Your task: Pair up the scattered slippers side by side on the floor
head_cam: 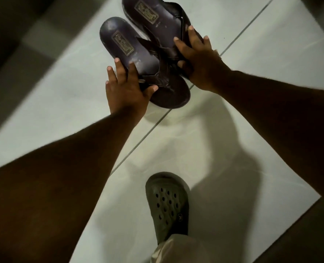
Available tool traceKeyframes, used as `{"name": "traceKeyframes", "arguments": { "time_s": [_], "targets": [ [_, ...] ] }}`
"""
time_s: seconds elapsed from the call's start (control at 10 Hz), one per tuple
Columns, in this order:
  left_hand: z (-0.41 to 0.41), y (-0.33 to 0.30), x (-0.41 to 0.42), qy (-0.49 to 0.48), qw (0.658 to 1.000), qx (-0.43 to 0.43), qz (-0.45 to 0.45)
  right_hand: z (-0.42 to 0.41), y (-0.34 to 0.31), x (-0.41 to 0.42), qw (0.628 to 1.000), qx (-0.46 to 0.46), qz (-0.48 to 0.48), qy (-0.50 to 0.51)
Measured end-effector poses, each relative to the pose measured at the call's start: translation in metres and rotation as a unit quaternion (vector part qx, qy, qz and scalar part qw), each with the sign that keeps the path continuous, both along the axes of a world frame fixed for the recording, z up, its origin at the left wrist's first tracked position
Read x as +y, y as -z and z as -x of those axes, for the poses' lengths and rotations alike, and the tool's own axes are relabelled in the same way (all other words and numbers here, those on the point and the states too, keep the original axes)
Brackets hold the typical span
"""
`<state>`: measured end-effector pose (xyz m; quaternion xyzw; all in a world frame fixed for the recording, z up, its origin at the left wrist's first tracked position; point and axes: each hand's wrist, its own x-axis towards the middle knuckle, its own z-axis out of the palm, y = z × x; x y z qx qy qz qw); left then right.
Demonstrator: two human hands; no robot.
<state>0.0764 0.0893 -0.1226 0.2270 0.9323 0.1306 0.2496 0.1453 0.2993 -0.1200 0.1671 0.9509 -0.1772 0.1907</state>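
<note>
Down on the white tile floor [224, 149] both dark slippers lie heels away — left hand [128, 92] clamped on the left slipper [119, 46], right hand [199, 61] gripping the right slipper [153, 18], which sits farther ahead — probably needs pulling back level.

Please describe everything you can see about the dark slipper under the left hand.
The left slipper is dark brown with crossing toe straps, and it looks like leather. A gold label sits on its heel. It lies flat on the pale tiled floor, toe toward the person. The left hand presses its near edge, fingers on the footbed. It lies beside the other slipper, and they appear to touch.
</note>
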Motion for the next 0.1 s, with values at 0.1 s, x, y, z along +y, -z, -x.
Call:
{"name": "traceKeyframes", "arguments": {
  "time_s": [0.1],
  "targets": [
    [0.0113,-0.0293,-0.0311,0.032,0.999,0.002,0.014,-0.0116,-0.0244,-0.0225,0.999,0.024,-0.024,0.015]
  ]
}}
